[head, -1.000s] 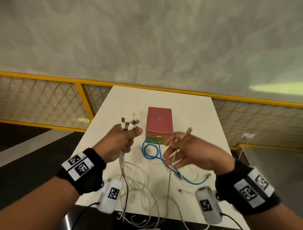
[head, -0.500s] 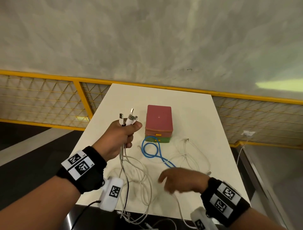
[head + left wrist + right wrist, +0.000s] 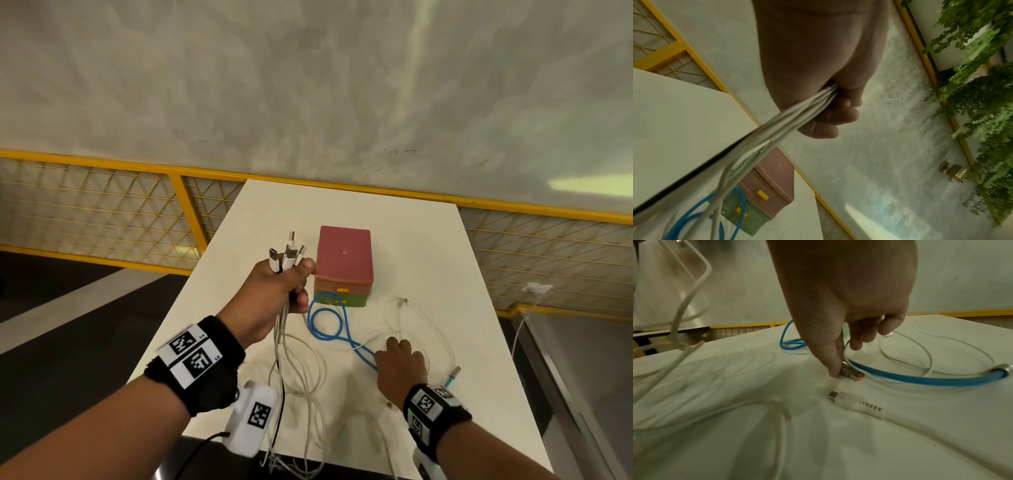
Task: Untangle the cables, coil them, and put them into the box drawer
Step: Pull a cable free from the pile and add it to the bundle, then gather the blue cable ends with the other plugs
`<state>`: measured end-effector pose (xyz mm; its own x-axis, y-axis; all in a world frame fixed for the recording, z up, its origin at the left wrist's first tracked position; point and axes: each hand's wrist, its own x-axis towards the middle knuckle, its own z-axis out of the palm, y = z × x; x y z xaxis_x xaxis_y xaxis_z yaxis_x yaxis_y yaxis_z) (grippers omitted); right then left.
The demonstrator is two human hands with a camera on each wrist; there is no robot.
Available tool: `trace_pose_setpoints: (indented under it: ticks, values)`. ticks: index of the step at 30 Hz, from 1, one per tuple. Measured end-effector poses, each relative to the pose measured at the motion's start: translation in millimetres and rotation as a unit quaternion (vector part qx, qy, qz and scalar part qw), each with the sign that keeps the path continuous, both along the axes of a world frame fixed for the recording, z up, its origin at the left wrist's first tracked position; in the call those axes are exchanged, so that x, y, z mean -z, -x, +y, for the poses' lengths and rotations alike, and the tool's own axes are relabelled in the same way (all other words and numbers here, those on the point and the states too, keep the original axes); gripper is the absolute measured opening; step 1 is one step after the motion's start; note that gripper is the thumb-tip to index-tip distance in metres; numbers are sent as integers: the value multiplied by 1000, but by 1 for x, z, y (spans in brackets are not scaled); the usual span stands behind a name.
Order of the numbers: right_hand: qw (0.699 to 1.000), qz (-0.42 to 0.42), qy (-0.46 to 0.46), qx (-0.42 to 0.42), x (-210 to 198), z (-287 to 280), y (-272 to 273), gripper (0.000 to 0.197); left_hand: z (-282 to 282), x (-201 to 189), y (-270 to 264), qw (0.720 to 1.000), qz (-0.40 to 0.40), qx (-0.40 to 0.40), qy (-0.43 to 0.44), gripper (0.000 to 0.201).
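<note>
My left hand (image 3: 294,284) is raised over the white table (image 3: 428,246) and grips a bundle of white cables and one black cable (image 3: 279,342), their USB plugs (image 3: 287,255) sticking up from the fist. The left wrist view shows its fingers (image 3: 830,113) curled round the bundle (image 3: 777,129). My right hand (image 3: 399,346) is down on the table over the blue cable (image 3: 325,322). In the right wrist view the thumb (image 3: 833,369) touches a plug with an orange insert (image 3: 852,375) beside the blue cable (image 3: 910,378). The pink and green drawer box (image 3: 344,260) stands behind with both drawers shut.
Loose white cables (image 3: 421,318) loop on the table right of the box. A white USB-C plug (image 3: 855,402) lies near my right hand. Cable slack hangs over the near table edge (image 3: 308,459). A yellow mesh railing (image 3: 102,212) runs behind the table.
My right hand let go of the cable end it held up, dropped to the table and reached forward to the blue cable. My left hand kept its grip on the bundle.
</note>
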<state>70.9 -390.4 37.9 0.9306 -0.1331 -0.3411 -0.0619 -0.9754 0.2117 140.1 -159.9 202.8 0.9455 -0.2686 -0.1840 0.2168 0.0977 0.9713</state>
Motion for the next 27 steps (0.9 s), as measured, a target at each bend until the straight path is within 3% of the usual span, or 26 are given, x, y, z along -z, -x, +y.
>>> trace_pose_setpoints:
  ticks: [6,9,12,15,19,22,24,27]
  values:
    - [999,-32,-18,6,-41,7,-2,33,-8,-4,-4,998,-15,57,-6,31]
    - [994,-90,-29,-61,-85,4,-13,27,-13,-6,-6,996,-25,80,-29,27]
    - [968,-135,-154,-147,-135,-3,-27,22,-21,-9,-6,996,-24,84,-30,21]
    - [901,-161,-365,-171,-194,5,-30,16,-29,-15,-3,995,-18,95,-12,21]
    - [806,-205,-552,-66,-235,16,-33,25,-35,-24,3,985,12,157,65,33]
    - [738,-253,-626,-13,-242,20,-38,24,-38,-27,9,976,42,193,94,45]
    - [699,-279,-658,20,-240,24,-40,25,-40,-29,12,970,59,205,119,40]
    - [665,-289,-686,49,-236,32,-38,25,-44,-32,15,966,70,193,160,36]
